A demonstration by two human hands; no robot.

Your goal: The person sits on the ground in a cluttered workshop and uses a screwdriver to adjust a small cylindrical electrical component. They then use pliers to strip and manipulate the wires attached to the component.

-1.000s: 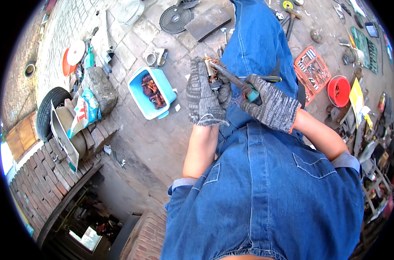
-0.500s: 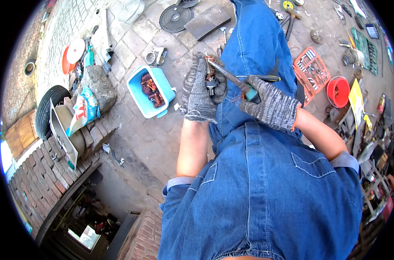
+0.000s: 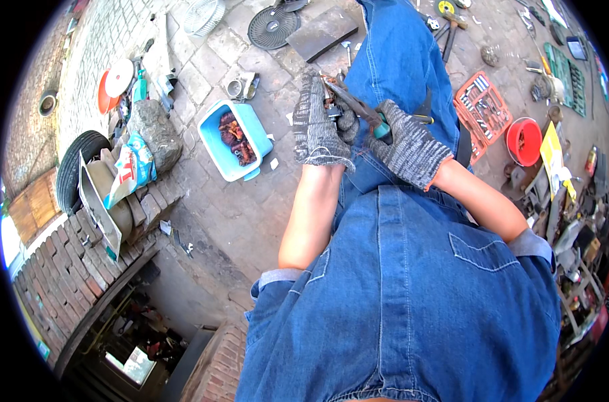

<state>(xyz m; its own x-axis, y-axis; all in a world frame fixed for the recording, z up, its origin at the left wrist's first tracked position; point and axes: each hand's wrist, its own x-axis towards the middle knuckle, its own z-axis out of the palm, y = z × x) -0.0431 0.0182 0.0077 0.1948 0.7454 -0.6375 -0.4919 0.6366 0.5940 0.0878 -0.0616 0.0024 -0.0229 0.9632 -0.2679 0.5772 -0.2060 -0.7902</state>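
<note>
Both my hands wear grey knitted gloves. My left hand is closed round a small motor part with dark metal and a bit of copper-coloured wire, partly hidden by the fingers. My right hand grips the teal handle of a long, tapered metal hand tool; its exact kind is unclear. The blade end of the tool lies across the motor part, over my left fingers. A screwdriver with a black and yellow handle is partly hidden behind my right hand.
On the paving to the left stands a light-blue bin holding reddish copper windings. To the right are an orange socket-set case, a red bucket and a hammer. A tyre and a stone lie far left.
My left hand has moved slightly right and up with the motor part. My right hand has shifted a little left, and the tool has turned, showing a broader side.
</note>
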